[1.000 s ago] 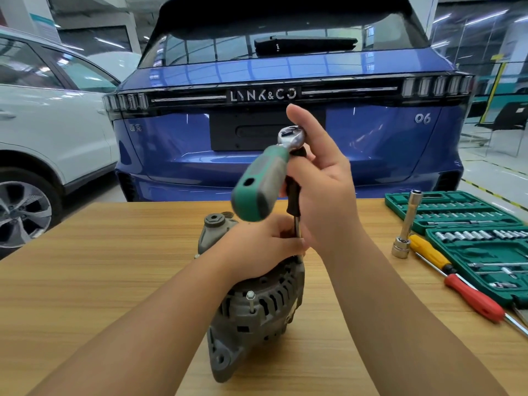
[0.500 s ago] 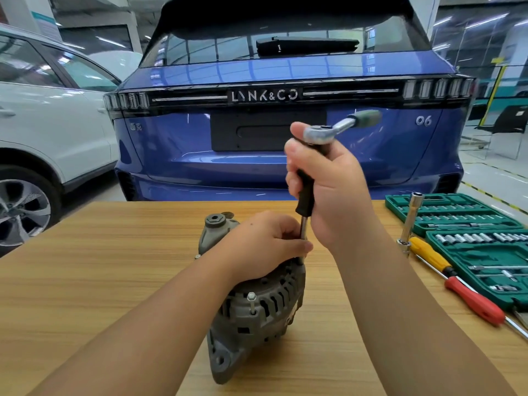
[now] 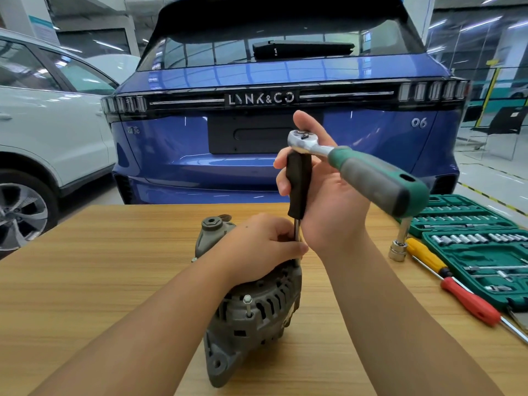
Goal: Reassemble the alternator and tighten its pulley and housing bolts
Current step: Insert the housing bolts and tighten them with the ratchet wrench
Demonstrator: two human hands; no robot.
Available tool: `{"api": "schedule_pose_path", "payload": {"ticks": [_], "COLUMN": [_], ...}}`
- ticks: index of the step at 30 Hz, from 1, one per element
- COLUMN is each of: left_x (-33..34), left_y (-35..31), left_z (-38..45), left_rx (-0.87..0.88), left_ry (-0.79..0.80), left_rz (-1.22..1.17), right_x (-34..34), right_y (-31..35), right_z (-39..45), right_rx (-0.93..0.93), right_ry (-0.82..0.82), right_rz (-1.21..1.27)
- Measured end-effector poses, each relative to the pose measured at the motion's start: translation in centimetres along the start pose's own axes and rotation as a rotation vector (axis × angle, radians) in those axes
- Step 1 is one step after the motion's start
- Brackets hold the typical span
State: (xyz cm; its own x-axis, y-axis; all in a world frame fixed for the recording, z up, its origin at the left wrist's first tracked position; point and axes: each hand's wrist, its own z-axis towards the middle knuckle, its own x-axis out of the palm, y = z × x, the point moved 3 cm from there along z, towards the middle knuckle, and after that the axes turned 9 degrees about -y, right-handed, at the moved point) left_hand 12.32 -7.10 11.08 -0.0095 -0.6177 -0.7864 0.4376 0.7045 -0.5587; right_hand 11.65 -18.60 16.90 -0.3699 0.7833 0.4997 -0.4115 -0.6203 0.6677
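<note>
Centrally, we see the alternator (image 3: 251, 310) standing on the wooden table (image 3: 100, 281), with bare tabletop on its left and the table's far edge just behind it. Our left hand (image 3: 257, 247) wraps its top and pinches the steel shank, while our right hand (image 3: 323, 192) curls round the black extension handle (image 3: 298, 184) under the ratchet (image 3: 363, 170). Rightward, well apart, lie a screwdriver (image 3: 457, 290) and socket case (image 3: 485, 252).

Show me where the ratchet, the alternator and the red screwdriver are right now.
ratchet (image 3: 374, 178), head view, on the green and grey handle.
alternator (image 3: 257, 318), head view, on the grey slotted housing below the left hand.
red screwdriver (image 3: 471, 302), head view, on its red handle, lying on the table beside the socket case.
</note>
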Motion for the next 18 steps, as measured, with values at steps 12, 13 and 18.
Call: {"api": "schedule_pose_path", "payload": {"ticks": [12, 13, 18], "left_x": [0.2, 0.2, 0.0], "left_y": [0.4, 0.4, 0.0], "left_z": [0.4, 0.4, 0.0], "left_rx": [-0.022, -0.028, -0.003], "left_ry": [0.018, 0.018, 0.012], "left_rz": [0.004, -0.003, -0.030], "right_x": [-0.4, -0.3, 0.7], "right_y": [0.4, 0.3, -0.4], "right_z": [-0.8, -0.8, -1.1], "right_rx": [0.004, -0.008, -0.259], "right_ry": [-0.223, -0.186, -0.144], "right_rz": [-0.203, -0.179, -0.326]}}
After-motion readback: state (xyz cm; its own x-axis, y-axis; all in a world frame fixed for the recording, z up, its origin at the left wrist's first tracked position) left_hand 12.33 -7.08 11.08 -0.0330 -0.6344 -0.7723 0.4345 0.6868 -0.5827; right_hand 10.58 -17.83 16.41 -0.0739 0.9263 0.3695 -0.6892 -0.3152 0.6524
